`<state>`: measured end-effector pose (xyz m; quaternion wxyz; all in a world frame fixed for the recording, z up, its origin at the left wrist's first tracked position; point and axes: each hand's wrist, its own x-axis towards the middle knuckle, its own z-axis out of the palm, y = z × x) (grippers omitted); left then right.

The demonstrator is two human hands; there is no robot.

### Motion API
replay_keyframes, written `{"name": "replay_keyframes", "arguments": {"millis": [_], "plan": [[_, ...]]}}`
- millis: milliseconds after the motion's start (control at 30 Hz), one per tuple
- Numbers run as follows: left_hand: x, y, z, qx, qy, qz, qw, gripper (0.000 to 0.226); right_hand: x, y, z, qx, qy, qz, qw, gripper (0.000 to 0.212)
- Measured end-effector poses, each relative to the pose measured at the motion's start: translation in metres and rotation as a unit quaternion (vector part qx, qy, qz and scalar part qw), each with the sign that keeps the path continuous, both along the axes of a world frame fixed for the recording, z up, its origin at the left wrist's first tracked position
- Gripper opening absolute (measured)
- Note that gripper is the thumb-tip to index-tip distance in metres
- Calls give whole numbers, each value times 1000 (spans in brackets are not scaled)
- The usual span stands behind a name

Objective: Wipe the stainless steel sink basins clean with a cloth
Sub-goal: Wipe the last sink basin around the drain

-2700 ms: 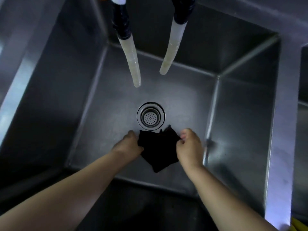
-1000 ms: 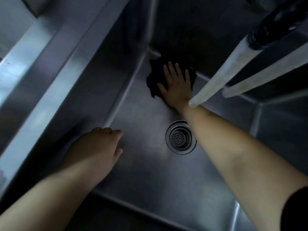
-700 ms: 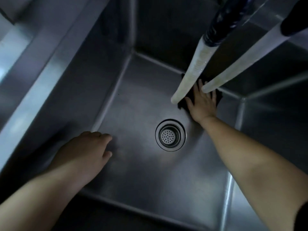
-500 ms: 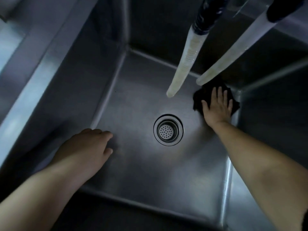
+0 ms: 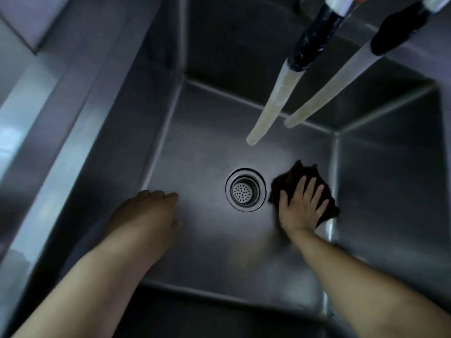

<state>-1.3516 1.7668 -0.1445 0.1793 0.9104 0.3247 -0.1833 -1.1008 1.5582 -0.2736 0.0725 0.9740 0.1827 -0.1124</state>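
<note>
A deep stainless steel sink basin (image 5: 202, 259) fills the view, with a round drain strainer (image 5: 245, 190) in the middle of its floor. A black cloth (image 5: 299, 175) lies flat on the floor just right of the drain, near the right wall. My right hand (image 5: 301, 206) presses on the cloth with straight, spread fingers. My left hand (image 5: 148, 215) rests on the basin floor at the left, fingers loosely bent, holding nothing.
Two pale hoses (image 5: 275, 98) (image 5: 324, 96) with black upper sleeves hang from the top right and end above the drain. A wide steel rim (image 5: 48, 152) runs along the left side of the basin.
My right hand has slid the cloth from the far right corner toward me along the right wall, to beside the drain. My left hand has stayed in place.
</note>
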Motion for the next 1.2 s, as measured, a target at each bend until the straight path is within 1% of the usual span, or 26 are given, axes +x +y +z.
{"name": "replay_keyframes", "arguments": {"millis": [67, 133, 233, 333, 400, 500, 567, 633, 700, 800, 900, 1033, 1100, 1200], "plan": [[0, 2, 0, 7, -15, 4, 1000, 28, 15, 37, -3, 17, 2, -6, 1000, 74], [-1, 4, -2, 10, -17, 6, 1000, 32, 20, 81, -7, 37, 5, 32, 999, 74], [-3, 6, -5, 16, -4, 8, 1000, 41, -2, 144, -10, 51, 10, 144, 988, 75], [-6, 7, -6, 36, 2, 16, 999, 41, -47, 184, -11, 67, 28, 257, 964, 75], [-7, 8, -5, 42, 3, 23, 999, 42, -79, 195, -13, 68, 37, 321, 944, 76], [-5, 10, -4, 33, 5, 46, 998, 40, -124, 188, -15, 65, 58, 387, 918, 78], [-4, 12, -4, 21, 19, 46, 999, 40, -150, 166, -15, 60, 86, 427, 898, 80], [-3, 12, -3, 6, 34, 52, 998, 38, -170, 134, -18, 47, 94, 477, 873, 77], [-4, 12, -2, -8, 47, 65, 997, 33, -177, 101, -18, 33, 95, 519, 849, 78], [-4, 12, -3, -16, 60, 57, 996, 27, -161, 62, -11, 38, 84, 545, 833, 79], [-5, 12, -5, -16, 84, 43, 995, 30, -132, 39, -1, 44, 72, 536, 840, 79], [-7, 11, -8, -7, 102, 37, 994, 31, -84, 20, 4, -2, 54, 505, 861, 81], [-7, 11, -9, -9, 103, 40, 994, 29, -58, 9, 5, -14, 49, 466, 883, 80], [-7, 10, -8, -16, 102, 52, 993, 33, -26, -12, 10, -28, 34, 378, 925, 80]]}}
